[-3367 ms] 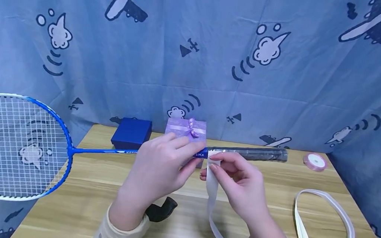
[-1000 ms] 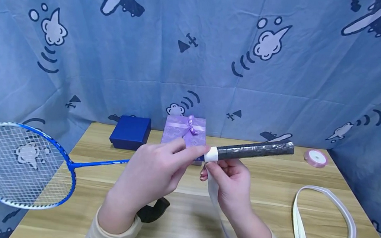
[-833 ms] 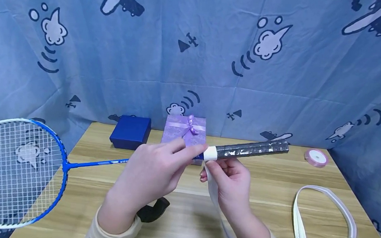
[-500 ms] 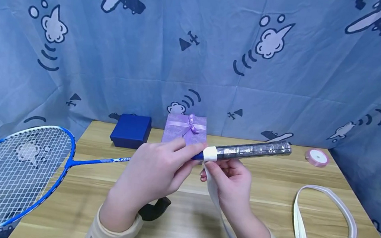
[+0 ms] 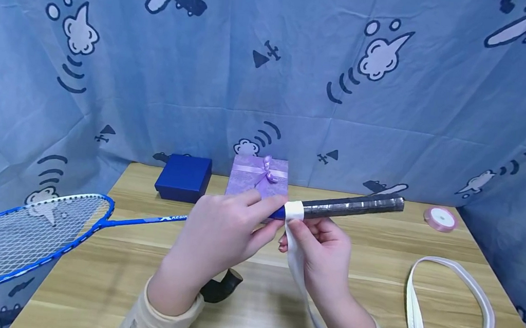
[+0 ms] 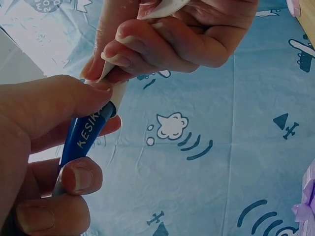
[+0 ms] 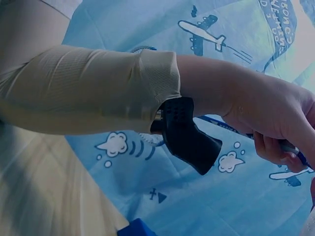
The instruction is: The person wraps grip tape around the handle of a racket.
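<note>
A blue-and-white badminton racket (image 5: 147, 220) is held above the table, its head to the left and seen nearly edge-on. My left hand (image 5: 225, 228) grips it at the blue cone (image 6: 84, 132) just above the handle, thumb at the edge of the white band. A white grip tape (image 5: 294, 210) circles the top of the black handle (image 5: 357, 206), and its free length hangs down toward the table's front. With thumb and fingers, my right hand (image 5: 325, 254) pinches this tape just under the handle. The right wrist view shows the left sleeve (image 7: 98, 91) and hand.
At the back of the wooden table (image 5: 142, 283) stand a blue box (image 5: 183, 178) and a purple gift box (image 5: 258, 176) with a bow. A pink ribbon spool (image 5: 441, 219) lies back right. A loop of white strip (image 5: 462, 277) lies at the right. Behind hangs a blue curtain (image 5: 297, 84).
The tape, earlier hanging flat against the handle's front, now wraps round its top. The racket has turned about its shaft, so its head now looks much narrower. Both hands keep their holds.
</note>
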A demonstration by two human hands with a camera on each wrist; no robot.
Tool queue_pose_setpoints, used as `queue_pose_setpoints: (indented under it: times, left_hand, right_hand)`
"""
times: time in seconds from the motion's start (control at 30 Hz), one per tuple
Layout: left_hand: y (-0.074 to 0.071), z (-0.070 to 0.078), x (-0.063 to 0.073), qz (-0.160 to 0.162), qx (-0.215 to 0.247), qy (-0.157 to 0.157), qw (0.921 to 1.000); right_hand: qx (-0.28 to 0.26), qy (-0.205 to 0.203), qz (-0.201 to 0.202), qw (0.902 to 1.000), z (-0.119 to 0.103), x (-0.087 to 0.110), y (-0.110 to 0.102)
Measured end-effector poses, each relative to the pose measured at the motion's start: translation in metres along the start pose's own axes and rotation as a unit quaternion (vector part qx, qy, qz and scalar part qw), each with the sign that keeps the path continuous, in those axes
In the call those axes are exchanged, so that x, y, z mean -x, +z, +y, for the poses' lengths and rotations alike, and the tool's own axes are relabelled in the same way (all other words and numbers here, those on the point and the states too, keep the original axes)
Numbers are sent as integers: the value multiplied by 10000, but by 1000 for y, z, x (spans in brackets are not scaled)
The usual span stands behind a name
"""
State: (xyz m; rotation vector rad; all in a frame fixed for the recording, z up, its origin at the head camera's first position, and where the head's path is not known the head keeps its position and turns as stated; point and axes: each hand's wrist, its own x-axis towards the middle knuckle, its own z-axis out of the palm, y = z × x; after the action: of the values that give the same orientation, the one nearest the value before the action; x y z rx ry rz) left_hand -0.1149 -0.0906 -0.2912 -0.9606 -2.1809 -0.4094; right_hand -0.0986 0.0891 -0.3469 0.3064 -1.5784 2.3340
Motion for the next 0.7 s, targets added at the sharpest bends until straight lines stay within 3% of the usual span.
queue_pose_setpoints:
  times: [0.3, 0.53, 0.7]
  left_hand:
    - [-1, 1, 1, -202, -189, -211, 9994]
    - [-3, 1, 2, -404, -124, -213, 9989]
    - [-2, 0, 3, -450, -68, -154, 9988]
  right_hand:
    - [501, -272, -377, 9977, -3, 3, -1]
    - [572, -337, -322, 9973, 0, 5, 1]
    - [682, -160, -187, 9974, 4, 3, -1]
